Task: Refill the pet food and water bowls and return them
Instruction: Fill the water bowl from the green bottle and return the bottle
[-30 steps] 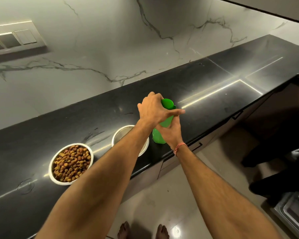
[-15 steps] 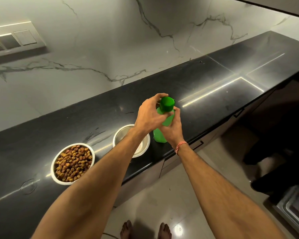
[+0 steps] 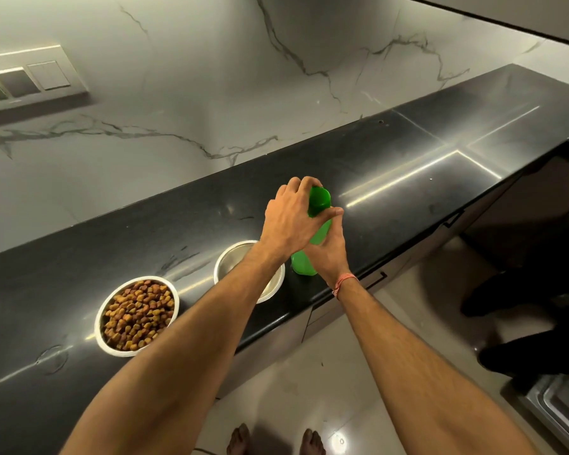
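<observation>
Both hands work the green bottle [image 3: 304, 262] at the front edge of the black table [image 3: 408, 159].

The bottle stands upright on the table; the right hand [image 3: 326, 251] wraps its body from the near side, and the left hand [image 3: 293, 218] curls its fingers over the green cap [image 3: 319, 200] just above. Left of the hands, touching nothing, sits 1 steel bowl [image 3: 234, 257], partly hidden by the left forearm; farther left, 1 bowl of brown kibble [image 3: 137, 315].

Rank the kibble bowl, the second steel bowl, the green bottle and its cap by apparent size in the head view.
1. Kibble bowl
2. Steel bowl, partly hidden by the left forearm; possibly the same size
3. Green bottle, partly covered by hands
4. Cap
</observation>
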